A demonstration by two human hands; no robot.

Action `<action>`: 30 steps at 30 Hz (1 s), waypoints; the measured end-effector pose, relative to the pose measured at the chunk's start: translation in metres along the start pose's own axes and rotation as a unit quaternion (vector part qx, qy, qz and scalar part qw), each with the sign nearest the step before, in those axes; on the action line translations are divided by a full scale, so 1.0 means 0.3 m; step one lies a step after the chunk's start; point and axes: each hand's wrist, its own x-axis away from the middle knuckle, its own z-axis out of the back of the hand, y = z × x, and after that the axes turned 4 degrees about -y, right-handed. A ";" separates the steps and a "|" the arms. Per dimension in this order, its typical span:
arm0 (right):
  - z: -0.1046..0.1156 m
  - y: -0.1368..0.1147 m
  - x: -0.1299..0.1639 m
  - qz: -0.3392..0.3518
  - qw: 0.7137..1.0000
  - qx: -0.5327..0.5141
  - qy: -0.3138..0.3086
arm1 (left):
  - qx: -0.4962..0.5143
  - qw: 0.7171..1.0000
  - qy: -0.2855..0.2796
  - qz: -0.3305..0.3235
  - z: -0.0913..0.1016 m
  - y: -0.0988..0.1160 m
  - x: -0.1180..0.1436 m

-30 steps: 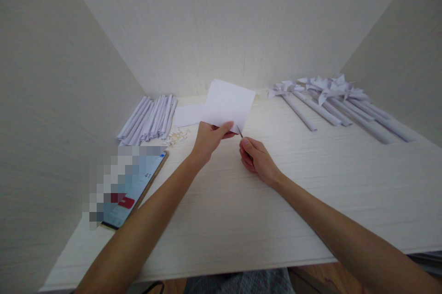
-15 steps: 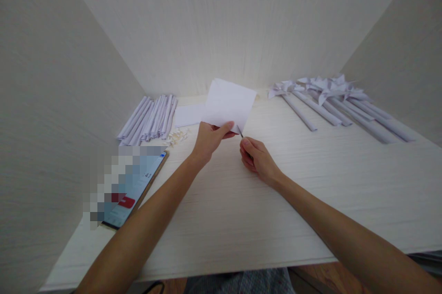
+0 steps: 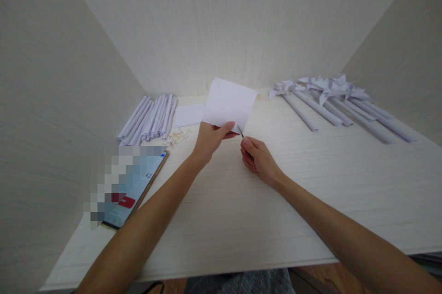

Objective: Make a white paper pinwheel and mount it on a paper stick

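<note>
Item: paper (image 3: 230, 102) held up over the table (image 3: 241, 202), blade (image 3: 240, 131) at its lower corner.
Left hand (image 3: 211, 138) pinched on the sheet's bottom edge; right hand (image 3: 257, 158) closed round a thin dark blade, tip touching the paper. Rolled tubes (image 3: 150, 118) far left, pinwheels (image 3: 331, 96) far right, phone (image 3: 133, 190) near left. Advice: keep the sheet taut and steady, and the fingers clear of the tip.
</note>
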 end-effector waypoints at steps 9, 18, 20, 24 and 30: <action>0.003 -0.002 -0.001 -0.001 1.000 0.012 0.000 | -0.006 1.000 -0.001 0.007 -0.001 0.003 -0.002; 0.003 0.001 0.001 0.004 1.000 0.004 -0.005 | -0.022 0.999 -0.028 0.007 0.007 -0.002 -0.006; 0.003 0.003 0.001 0.007 1.000 0.004 -0.004 | -0.035 0.999 -0.036 0.008 0.011 -0.002 -0.006; 0.003 0.003 0.001 0.009 1.000 0.006 -0.001 | -0.039 0.998 -0.044 0.005 0.015 -0.004 -0.007; 0.000 0.000 0.001 0.010 1.000 0.001 0.001 | -0.046 0.998 -0.043 0.018 0.011 -0.006 -0.004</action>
